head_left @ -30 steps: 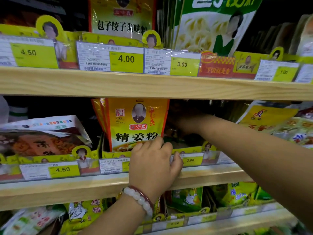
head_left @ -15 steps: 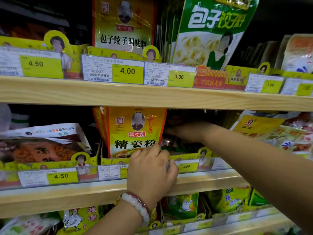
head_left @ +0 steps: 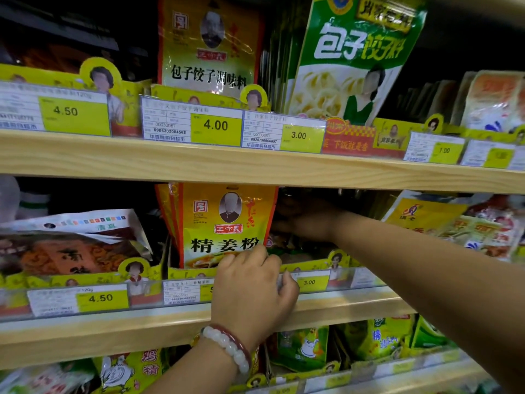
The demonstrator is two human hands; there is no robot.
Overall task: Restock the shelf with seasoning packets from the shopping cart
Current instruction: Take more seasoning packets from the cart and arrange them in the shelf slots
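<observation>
My left hand (head_left: 252, 291), with a bead bracelet on its wrist, curls its fingers over the front lip of the yellow display tray (head_left: 190, 273) on the middle shelf (head_left: 355, 304). A yellow ginger-powder packet (head_left: 224, 223) stands upright in that tray, just behind my fingers. My right hand (head_left: 306, 220) reaches deep into the shaded slot to the right of that packet and lies on dark seasoning packets (head_left: 295, 247). Shadow hides its fingers. The shopping cart is out of view.
The upper shelf (head_left: 255, 163) hangs low over the slot and carries a yellow packet (head_left: 210, 44) and a green dumpling-seasoning packet (head_left: 352, 58). Brown packets (head_left: 71, 251) lie on the left, mixed packets (head_left: 454, 226) on the right. Chicken-powder bags (head_left: 133, 368) fill the bottom shelf.
The view has tilted, so the shelves sit lower in the frame. Both hands keep their places against the shelf.
</observation>
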